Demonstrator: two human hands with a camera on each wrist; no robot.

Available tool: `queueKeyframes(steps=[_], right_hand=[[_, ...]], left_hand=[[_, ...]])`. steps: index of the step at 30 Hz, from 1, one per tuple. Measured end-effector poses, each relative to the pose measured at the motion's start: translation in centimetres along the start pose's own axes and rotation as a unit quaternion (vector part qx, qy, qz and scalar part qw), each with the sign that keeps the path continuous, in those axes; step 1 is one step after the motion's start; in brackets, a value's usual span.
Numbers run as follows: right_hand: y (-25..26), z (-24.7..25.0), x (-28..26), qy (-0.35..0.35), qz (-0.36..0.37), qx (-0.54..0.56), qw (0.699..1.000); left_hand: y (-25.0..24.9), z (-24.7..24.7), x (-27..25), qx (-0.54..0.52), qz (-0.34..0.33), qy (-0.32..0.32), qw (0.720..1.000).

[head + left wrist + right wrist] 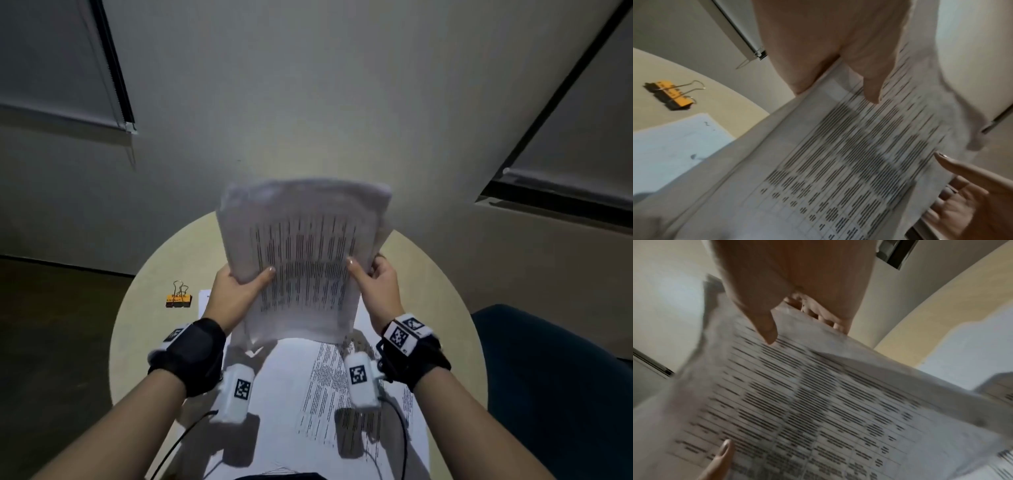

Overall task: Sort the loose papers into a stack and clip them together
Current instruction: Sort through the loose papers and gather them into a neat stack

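While both hands held a sheaf up off the round table (445, 274), the binder clip (178, 297), orange and black with wire handles, lay alone near the table's left edge, well apart from everything else; left wrist view showed it flat on the tabletop, handles folded over. Just right of it a sheet (204, 301) lay flat, its corner poking out from behind the left wrist. Left hand (236, 291) gripped the left edge of the stack of papers (305, 260), thumb laid across the printed front, the other fingers hidden behind the pages. Stack was raised and tilted, top edge leaning away from the person, top sheet covered in table-like rows of print, text too blurred to read, top corners slightly uneven. Right hand (378, 284) gripped the stack's right edge the same way, thumb on the front, fingers curled behind; right wrist view showed fingertips peeking past the paper edge. Below the stack, more loose papers (329, 383) lay spread flat over the table's near half, printed side up. Past the table's right edge sat a dark blue chair (555, 377), only partly in view.
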State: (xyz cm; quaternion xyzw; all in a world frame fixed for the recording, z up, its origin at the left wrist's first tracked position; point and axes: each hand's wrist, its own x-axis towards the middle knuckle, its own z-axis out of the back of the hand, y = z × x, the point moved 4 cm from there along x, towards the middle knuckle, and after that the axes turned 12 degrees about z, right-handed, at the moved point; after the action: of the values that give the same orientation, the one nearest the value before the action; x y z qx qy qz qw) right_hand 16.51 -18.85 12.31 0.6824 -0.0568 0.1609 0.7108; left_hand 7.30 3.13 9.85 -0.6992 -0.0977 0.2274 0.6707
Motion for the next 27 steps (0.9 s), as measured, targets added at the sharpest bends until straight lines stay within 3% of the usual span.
queueKeyframes(steps=[7, 11, 14, 17, 19, 21, 23, 24, 27], right_hand=[[-3.1, 0.2, -1.3, -0.001, -0.079, -0.011, 0.997], [-4.2, -0.3, -1.8, 0.023, -0.116, -0.048, 0.992], [-2.1, 0.4, -0.6, -0.023, -0.034, -0.074, 0.996], [1.6, 2.1, 0.9, -0.090, 0.095, -0.193, 0.972], [4.1, 2.0, 1.7, -0.039, 0.204, -0.319, 0.925], [5.0, 1.1, 2.6, 0.082, 0.247, -0.389, 0.884], [4.3, 0.5, 3.0, 0.187, 0.170, -0.331, 0.909], [3.6, 0.6, 3.0, 0.205, 0.119, -0.297, 0.925], [2.1, 1.6, 2.7, 0.148, 0.065, -0.256, 0.953]], left_hand=[[2.5, -0.7, 0.5, 0.011, 0.025, 0.046, 0.999], [3.0, -1.0, 0.9, 0.080, 0.055, 0.011, 0.995], [1.6, -0.8, 1.2, 0.117, 0.006, -0.020, 0.993], [-0.2, -0.2, 1.5, 0.256, -0.097, -0.062, 0.960], [-1.5, -0.5, 1.6, 0.345, -0.171, -0.062, 0.921], [-2.5, -1.4, 1.7, 0.412, -0.223, -0.048, 0.882], [-3.3, -2.1, 1.7, 0.432, -0.261, -0.045, 0.862], [-3.6, -2.2, 1.6, 0.421, -0.275, -0.050, 0.863], [-3.0, -0.6, 1.8, 0.391, -0.238, -0.146, 0.877]])
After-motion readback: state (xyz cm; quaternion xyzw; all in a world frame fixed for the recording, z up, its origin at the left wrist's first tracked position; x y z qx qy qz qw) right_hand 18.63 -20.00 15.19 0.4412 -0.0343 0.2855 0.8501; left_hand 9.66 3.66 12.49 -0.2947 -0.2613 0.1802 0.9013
